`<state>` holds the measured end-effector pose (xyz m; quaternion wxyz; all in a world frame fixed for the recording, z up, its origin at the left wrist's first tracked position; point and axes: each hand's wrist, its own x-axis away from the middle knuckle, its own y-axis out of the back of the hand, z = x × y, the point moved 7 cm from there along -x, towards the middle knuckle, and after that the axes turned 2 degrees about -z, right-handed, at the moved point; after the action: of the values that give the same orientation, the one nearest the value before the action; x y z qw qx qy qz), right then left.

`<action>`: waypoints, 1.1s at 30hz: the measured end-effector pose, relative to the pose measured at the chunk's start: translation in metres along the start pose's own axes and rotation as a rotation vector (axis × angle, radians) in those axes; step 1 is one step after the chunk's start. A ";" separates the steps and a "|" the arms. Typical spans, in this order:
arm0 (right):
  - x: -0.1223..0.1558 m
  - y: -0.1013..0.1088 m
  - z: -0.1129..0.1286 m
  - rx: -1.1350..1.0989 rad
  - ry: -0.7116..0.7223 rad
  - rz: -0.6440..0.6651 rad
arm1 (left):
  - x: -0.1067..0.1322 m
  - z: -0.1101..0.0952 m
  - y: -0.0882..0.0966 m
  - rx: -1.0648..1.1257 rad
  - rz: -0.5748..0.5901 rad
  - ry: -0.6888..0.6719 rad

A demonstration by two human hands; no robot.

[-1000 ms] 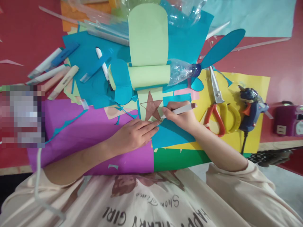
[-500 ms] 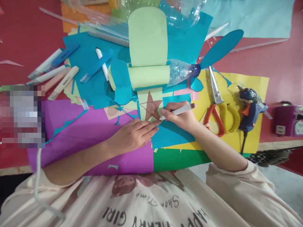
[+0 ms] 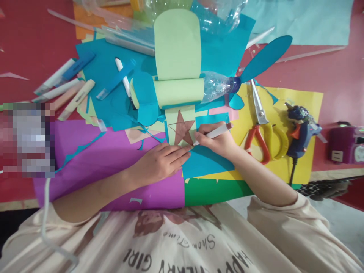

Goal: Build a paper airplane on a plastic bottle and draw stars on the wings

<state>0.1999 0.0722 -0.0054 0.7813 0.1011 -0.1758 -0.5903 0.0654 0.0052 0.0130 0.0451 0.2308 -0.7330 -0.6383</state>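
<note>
My right hand [image 3: 217, 143] is closed round a white marker [image 3: 215, 133], its tip at the lower right point of a brown star [image 3: 181, 126] drawn on a light green paper wing. My left hand [image 3: 160, 161] lies flat with fingers stretched out, pressing the paper beside the star's lower edge. The wing belongs to a bottle-and-paper plane [image 3: 179, 85] with a blue propeller [image 3: 263, 57].
Red and yellow scissors [image 3: 260, 127] and a blue glue gun [image 3: 300, 129] lie on yellow paper at right. Several markers [image 3: 64, 89] lie at the left on the red table. Purple [image 3: 93, 155], teal and green sheets cover the middle. A purple device [image 3: 348, 144] sits far right.
The marker in my right hand has tilted and shifted slightly along the star's lower right point. My left hand has stayed put.
</note>
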 end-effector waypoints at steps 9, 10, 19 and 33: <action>-0.003 0.011 0.001 -0.203 0.025 -0.106 | 0.001 -0.001 -0.001 -0.017 -0.017 -0.013; -0.004 0.010 0.001 -0.204 0.031 -0.098 | 0.000 -0.001 0.000 -0.022 -0.023 -0.013; -0.007 0.002 0.010 -0.075 0.147 -0.162 | 0.002 -0.002 -0.004 -0.043 -0.017 -0.016; -0.017 -0.018 0.019 -0.038 0.259 -0.045 | -0.001 -0.002 -0.001 -0.044 -0.049 -0.001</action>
<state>0.1721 0.0842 0.0024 0.7857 0.1656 -0.0602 -0.5929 0.0670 0.0034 0.0122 0.0342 0.2471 -0.7129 -0.6554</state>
